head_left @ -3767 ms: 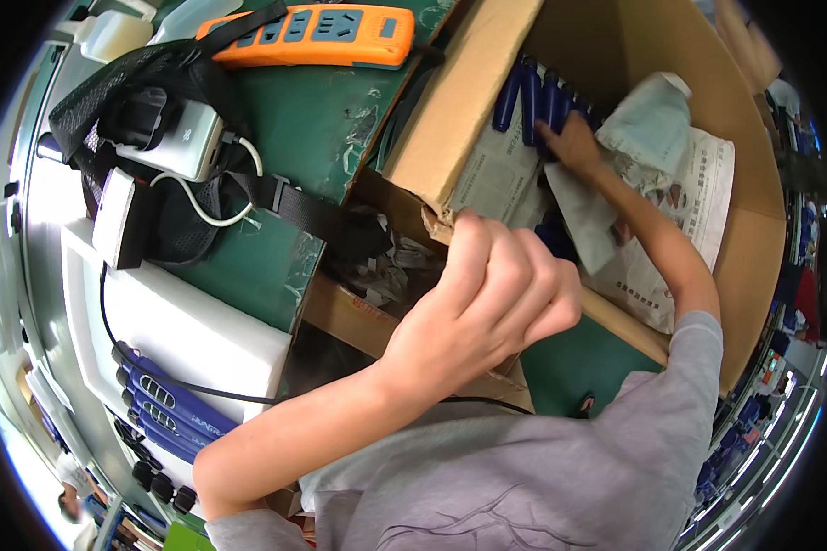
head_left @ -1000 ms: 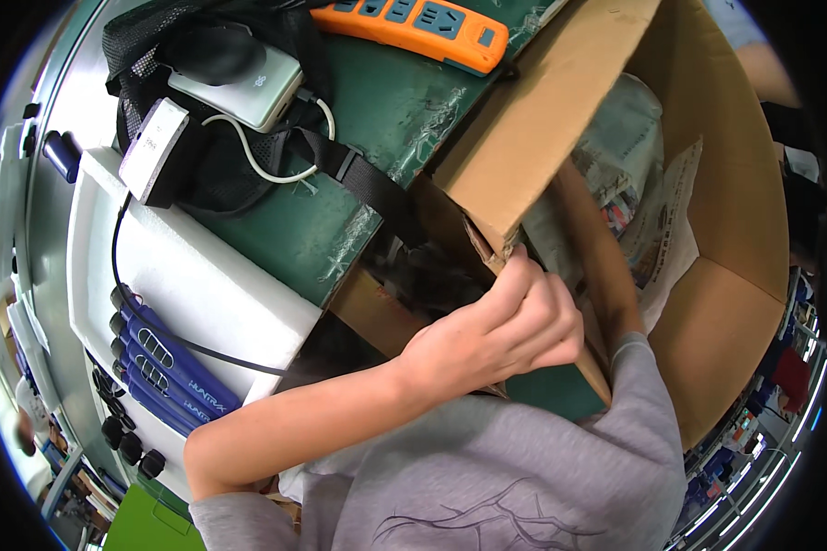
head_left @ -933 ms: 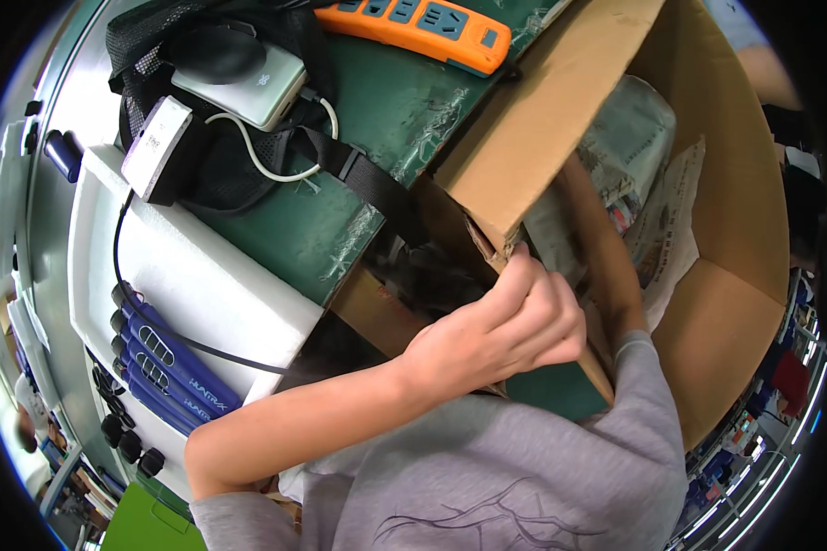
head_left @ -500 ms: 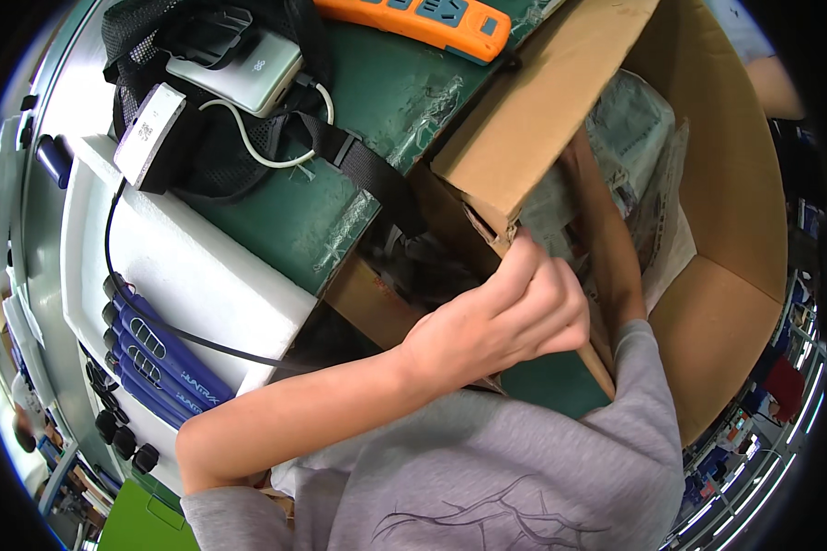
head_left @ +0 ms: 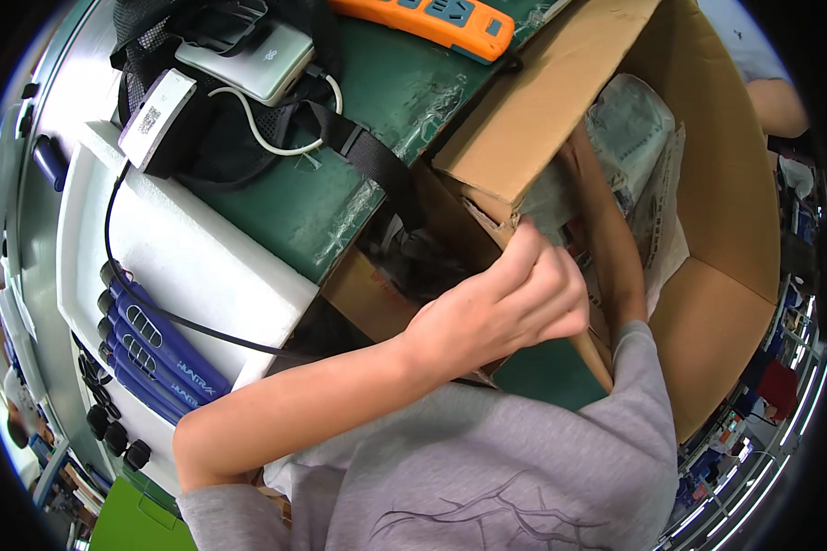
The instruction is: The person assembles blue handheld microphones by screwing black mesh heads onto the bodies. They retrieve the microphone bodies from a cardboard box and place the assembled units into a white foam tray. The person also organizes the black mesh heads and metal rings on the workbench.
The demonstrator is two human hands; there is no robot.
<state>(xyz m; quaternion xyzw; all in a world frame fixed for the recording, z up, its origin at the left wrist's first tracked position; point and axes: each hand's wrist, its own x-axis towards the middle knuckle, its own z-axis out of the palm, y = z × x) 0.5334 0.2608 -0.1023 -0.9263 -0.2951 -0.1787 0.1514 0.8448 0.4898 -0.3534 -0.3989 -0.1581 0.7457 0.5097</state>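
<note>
Head view: left hand [head_left: 501, 308] curled, fingers [head_left: 528, 262] pressed together against the near flap edge of the cardboard box [head_left: 726, 230], which stands open on the green surface [head_left: 340, 184]. Right forearm runs down into the box; that hand is hidden among bagged paper packets [head_left: 629, 129], so its fingers cannot be told. Beside the box: black strap bag [head_left: 220, 138] carrying a grey power bank [head_left: 248, 60], orange power strip [head_left: 423, 14], white foam tray [head_left: 193, 266] with blue tools [head_left: 156, 344].
</note>
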